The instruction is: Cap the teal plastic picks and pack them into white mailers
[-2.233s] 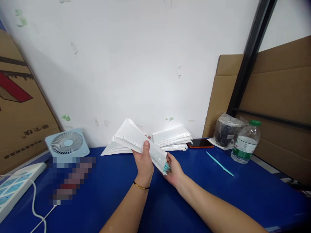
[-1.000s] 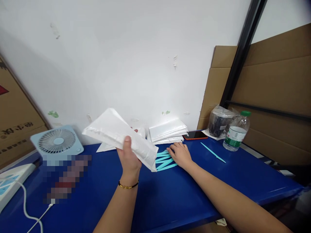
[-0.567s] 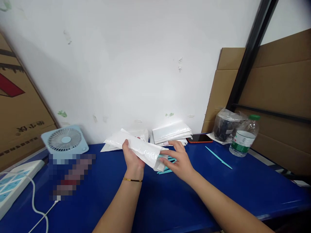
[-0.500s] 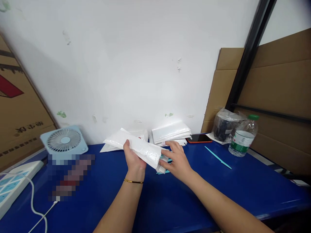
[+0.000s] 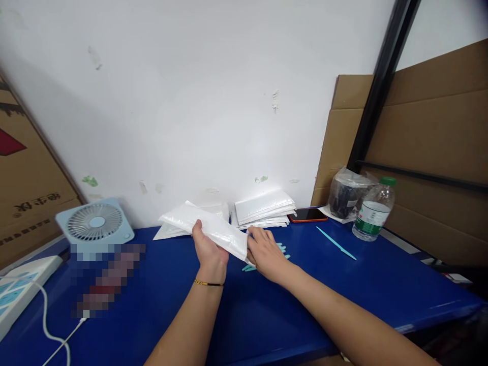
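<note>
My left hand [image 5: 209, 251] is closed around a white padded bubble mailer [image 5: 215, 229], thumb on top and the other fingers beneath. The mailer is tilted, its mouth towards the lower right. At that mouth is my right hand [image 5: 267, 254], fingers curled in at the edge; what they hold, if anything, is hidden. Beneath and behind the right hand lie several slim teal plastic sticks [image 5: 282, 249], partly covered. One long teal plastic tool [image 5: 336, 243] with a blade-like end lies apart to the right. A stack of white mailers [image 5: 264, 207] sits against the wall.
On the blue table [image 5: 171, 305] stand a light blue fan [image 5: 96, 222] and a white power strip [image 5: 28, 290] at left. An orange-edged phone [image 5: 308, 215], a bagged dark object [image 5: 342, 199] and a green-capped water bottle [image 5: 374, 211] are at right. Cardboard flanks both sides.
My right fingers, spread at the mailer's mouth before, have curled in against it. The teal showing in the mouth is now hidden. My left hand keeps its hold; the view has shifted slightly.
</note>
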A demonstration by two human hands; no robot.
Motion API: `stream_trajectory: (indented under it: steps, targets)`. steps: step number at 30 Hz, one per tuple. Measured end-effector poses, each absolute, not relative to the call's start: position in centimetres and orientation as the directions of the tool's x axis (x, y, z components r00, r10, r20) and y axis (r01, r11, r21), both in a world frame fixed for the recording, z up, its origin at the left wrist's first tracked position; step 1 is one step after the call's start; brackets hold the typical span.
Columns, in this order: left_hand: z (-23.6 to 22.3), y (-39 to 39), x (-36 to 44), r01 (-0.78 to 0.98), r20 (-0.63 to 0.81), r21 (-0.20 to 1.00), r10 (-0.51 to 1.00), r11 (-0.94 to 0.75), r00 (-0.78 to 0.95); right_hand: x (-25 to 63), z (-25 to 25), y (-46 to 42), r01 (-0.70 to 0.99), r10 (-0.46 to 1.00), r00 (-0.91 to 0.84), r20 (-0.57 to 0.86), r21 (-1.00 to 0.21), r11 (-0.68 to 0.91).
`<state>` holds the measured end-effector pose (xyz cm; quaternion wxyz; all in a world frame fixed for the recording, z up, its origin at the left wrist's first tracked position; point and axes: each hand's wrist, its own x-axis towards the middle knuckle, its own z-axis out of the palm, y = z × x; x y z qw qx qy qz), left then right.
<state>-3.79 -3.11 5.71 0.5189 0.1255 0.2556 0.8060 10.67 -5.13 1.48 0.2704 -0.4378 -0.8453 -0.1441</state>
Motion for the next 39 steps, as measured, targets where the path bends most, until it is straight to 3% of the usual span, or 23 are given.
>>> stream_trajectory:
  steps: [3,7,9,11,13,15,18,21,23,33,36,39]
  targets:
    - [6.4,-2.5,-6.1,-0.622,0.077,0.582,0.797,-0.524,-0.6,12.4,1.4,-4.4,0.811,0.637,-0.512,0.577,0.081,0.579]
    - [7.3,-2.2,-9.5,-0.187,0.435,0.688,0.605,-0.701,-0.667,15.4,0.7,-3.1,0.766,0.633,-0.619,0.465,0.176,0.619]
    - [7.4,-2.3,-10.8,0.111,0.6,0.756,0.615,-0.645,-0.511,16.7,0.5,-2.8,0.746,0.653,-0.654,0.382,0.187,0.639]
    - [7.2,-2.6,-11.6,0.421,0.682,0.711,0.697,-0.563,-0.22,17.5,0.6,-2.6,0.746,0.687,-0.655,0.314,0.128,0.653]
    - [6.5,-2.7,-12.2,0.643,0.634,0.54,0.765,-0.543,0.114,17.9,0.9,-2.4,0.753,0.727,-0.639,0.251,0.014,0.658]
    - [5.2,-2.5,-12.8,0.753,0.487,0.348,0.794,-0.559,0.364,18.0,1.1,-2.0,0.749,0.755,-0.633,0.169,-0.112,0.653]
    - [2.8,-2.0,-13.7,0.834,0.249,0.156,0.838,-0.529,0.485,17.7,0.8,-1.2,0.725,0.752,-0.659,0.022,-0.248,0.642]
    - [0.5,-1.5,-14.6,0.862,0.043,0.128,0.871,-0.49,0.489,17.2,0.1,-1.4,0.691,0.72,-0.694,-0.032,-0.309,0.653]
    - [-0.6,-1.3,-14.9,0.864,-0.018,0.132,0.87,-0.486,0.492,17.1,-0.3,-2.3,0.681,0.717,-0.697,-0.004,-0.318,0.66]
    - [-0.2,1.4,-15.9,0.852,0.154,0.041,0.846,-0.521,0.51,15.7,-1.4,-7.5,0.722,0.779,-0.626,0.049,-0.342,0.602]
    - [0.0,1.2,-17.3,0.856,0.139,0.071,0.855,-0.511,0.499,14.8,-0.9,-7.2,0.711,0.778,-0.623,0.079,-0.358,0.605]
    - [0.6,0.6,-18.0,0.857,0.141,0.134,0.865,-0.498,0.481,15.4,0.6,-5.5,0.724,0.822,-0.534,0.2,-0.394,0.566]
